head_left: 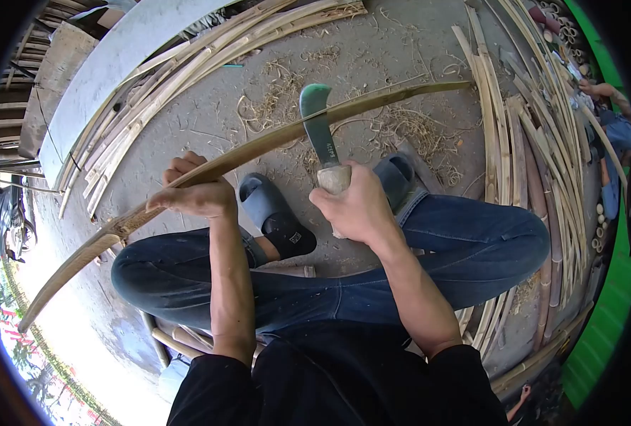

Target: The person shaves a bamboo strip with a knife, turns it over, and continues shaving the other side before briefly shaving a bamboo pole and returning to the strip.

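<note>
My left hand [196, 192] is wrapped round a long split bamboo strip [273, 142], thumb along its near side. The strip runs slantwise across the view, from the lower left up to the right. In my right hand [358, 206] is the pale wooden handle [335, 179] of a machete [318, 126] with a green, hooked blade. The blade points away from me and meets the strip right of my left hand, its tip showing beyond the far edge. Both hands are above my bent knees.
Curly shavings [422, 135] litter the concrete floor around my slippers [266, 202]. Long bamboo strips [209, 53] lie in a bundle at the upper left, and more strips [496, 113] are on the right. Another person's arm [599, 89] shows at the far right.
</note>
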Tool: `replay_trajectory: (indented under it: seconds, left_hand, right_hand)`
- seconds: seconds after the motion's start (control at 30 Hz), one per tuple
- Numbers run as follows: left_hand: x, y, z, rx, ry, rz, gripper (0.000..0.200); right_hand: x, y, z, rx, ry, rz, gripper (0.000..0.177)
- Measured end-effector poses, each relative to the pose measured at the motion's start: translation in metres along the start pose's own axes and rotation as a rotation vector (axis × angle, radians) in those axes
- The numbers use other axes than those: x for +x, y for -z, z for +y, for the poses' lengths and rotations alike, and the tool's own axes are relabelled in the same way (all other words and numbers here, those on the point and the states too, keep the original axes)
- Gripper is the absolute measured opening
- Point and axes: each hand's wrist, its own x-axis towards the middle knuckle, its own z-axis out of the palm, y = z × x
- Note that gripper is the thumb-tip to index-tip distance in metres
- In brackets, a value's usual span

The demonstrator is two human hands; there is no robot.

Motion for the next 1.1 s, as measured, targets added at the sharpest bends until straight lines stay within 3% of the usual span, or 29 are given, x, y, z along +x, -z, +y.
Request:
replay_trajectory:
  seconds: [0.03, 0.1, 0.17, 0.23, 0.33, 0.37, 0.43, 0.47, 0.57, 0.63, 0.77, 0.83, 0.87, 0.93, 1.03, 1.1]
  left_hand:
    - [0.005, 0.000, 0.003, 0.018, -0.030, -0.047, 0.066]
    - [0.000, -0.008, 0.002, 0.004, 0.037, -0.010, 0.068]
    - [-0.016, -0.026, -0.005, 0.172, 0.105, 0.191, 0.070]
    - [-0.022, -0.020, -0.012, 0.242, 0.124, 0.099, 0.076]
    - [-0.015, -0.002, -0.011, -0.048, 0.190, -0.149, 0.083]
    - [-0.014, 0.008, -0.010, -0.035, 0.186, -0.145, 0.083]
    - [-0.010, 0.014, -0.005, -0.098, 0.132, -0.376, 0.083]
    - [0.005, 0.026, -0.007, -0.117, 0.055, -0.335, 0.086]
    - [0.057, 0.051, 0.031, -0.463, 0.270, 0.090, 0.104]
    - [0.100, 0.099, 0.043, -0.804, 0.298, 0.254, 0.098]
    - [0.151, 0.149, 0.087, -0.548, 0.196, 0.525, 0.060]
    - [0.194, 0.256, 0.052, -0.328, 0.149, 0.312, 0.058]
    - [0.190, 0.232, 0.059, -0.326, 0.149, 0.309, 0.058]
    - [0.172, 0.158, 0.082, -0.043, 0.174, 0.773, 0.061]
    - [0.166, 0.151, 0.076, -0.001, 0.226, 0.876, 0.070]
    - [0.170, 0.167, 0.071, -0.043, 0.213, 0.782, 0.069]
  right_hand:
    - [0.001, 0.005, 0.005, 0.010, -0.009, 0.005, 0.021]
    - [0.025, 0.027, 0.013, 0.105, -0.170, -0.296, 0.024]
    - [0.033, 0.021, 0.015, 0.089, -0.218, -0.300, 0.025]
    - [0.029, 0.009, 0.003, 0.171, -0.339, -0.217, 0.030]
    - [0.030, 0.023, 0.011, 0.208, -0.282, -0.212, 0.028]
    - [0.028, 0.028, 0.015, 0.220, -0.257, -0.228, 0.026]
    - [0.040, 0.050, 0.021, 0.255, -0.291, -0.214, 0.017]
    - [0.043, 0.057, 0.024, 0.232, -0.306, -0.223, 0.018]
    - [0.049, 0.059, 0.030, 0.187, -0.314, -0.218, 0.019]
    - [0.051, 0.058, 0.031, 0.163, -0.312, -0.221, 0.019]
    - [0.053, 0.057, 0.035, -0.002, -0.258, -0.191, 0.024]
    - [0.053, 0.053, 0.042, -0.054, -0.210, -0.176, 0.026]
    - [0.053, 0.048, 0.043, -0.064, -0.178, -0.136, 0.022]
    - [0.047, 0.031, 0.031, -0.040, -0.144, -0.094, 0.022]
    - [0.014, -0.024, 0.002, -0.073, 0.048, -0.120, 0.031]
    - [0.013, -0.018, 0.001, -0.094, 0.069, -0.123, 0.031]
